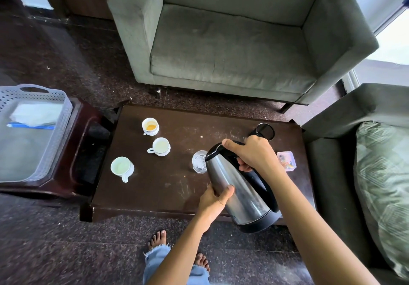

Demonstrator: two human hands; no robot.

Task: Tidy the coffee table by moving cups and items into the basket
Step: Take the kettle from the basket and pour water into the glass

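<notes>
1. Head view: white paper is held in the perforated grey basket, far left.
2. Three white cups are set on the dark desk.
3. Steel kettle, tilted above a glass, is clasped by left grip and right grip.

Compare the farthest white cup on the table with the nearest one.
The farthest cup holds orange residue; the nearest cup looks pale inside. The farthest cup has a ribbed base; the nearest cup's wall looks smooth, its handle pointing toward the person. Both are white and upright on the coffee table.
</notes>
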